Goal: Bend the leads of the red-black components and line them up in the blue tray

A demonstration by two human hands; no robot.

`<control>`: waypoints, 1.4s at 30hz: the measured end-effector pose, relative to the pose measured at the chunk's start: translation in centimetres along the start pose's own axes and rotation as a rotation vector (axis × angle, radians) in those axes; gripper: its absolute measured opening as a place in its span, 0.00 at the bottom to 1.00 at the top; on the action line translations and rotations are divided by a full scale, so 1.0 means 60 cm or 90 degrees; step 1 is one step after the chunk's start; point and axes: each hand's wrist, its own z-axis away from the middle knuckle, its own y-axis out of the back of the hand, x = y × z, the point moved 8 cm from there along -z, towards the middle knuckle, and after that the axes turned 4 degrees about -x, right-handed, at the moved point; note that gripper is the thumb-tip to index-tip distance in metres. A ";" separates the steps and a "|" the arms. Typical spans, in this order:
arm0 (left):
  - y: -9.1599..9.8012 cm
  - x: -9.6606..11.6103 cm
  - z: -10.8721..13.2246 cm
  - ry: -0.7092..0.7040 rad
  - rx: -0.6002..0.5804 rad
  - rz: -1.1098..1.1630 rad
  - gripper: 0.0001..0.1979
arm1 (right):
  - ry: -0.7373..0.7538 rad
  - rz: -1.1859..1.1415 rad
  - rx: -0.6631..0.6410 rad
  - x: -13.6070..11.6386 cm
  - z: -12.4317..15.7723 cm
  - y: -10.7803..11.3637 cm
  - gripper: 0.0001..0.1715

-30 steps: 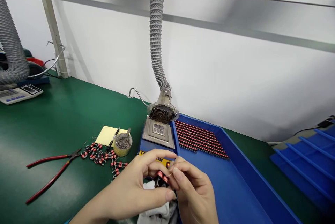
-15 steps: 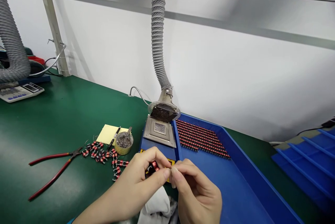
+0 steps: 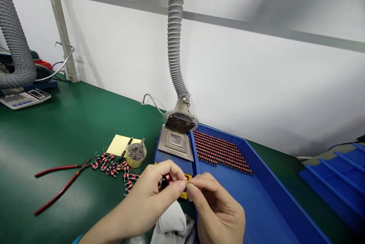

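Observation:
My left hand (image 3: 151, 192) and my right hand (image 3: 221, 208) meet fingertip to fingertip in front of the blue device. Each is closed in a pinch of thumb and forefinger; whatever lies between the tips is too small to make out. Small red and black components (image 3: 168, 178) show in the gap behind my left thumb, and I cannot tell whether that hand holds them. More components (image 3: 107, 165) with bent metal leads lie loosely on the green bench, left of my left hand. Below the hands is a white-grey cloth (image 3: 172, 223).
Behind the hands stands a metal-topped device (image 3: 176, 140) under a fume hose (image 3: 176, 38). A blue tray (image 3: 256, 202) with rows of red-black parts is at right. Red-handled pliers (image 3: 64, 189), a round tub of grey bits (image 3: 136, 156), yellow notepad (image 3: 116, 145) and pen lie left.
The view has shifted slightly, so the bench things sit a little further right. Both hands keep their pinch, with a slightly wider gap between the fingertips.

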 end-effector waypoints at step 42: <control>-0.013 0.037 0.018 -0.190 -0.007 -0.368 0.08 | 0.193 0.186 -0.093 -0.064 0.009 -0.008 0.20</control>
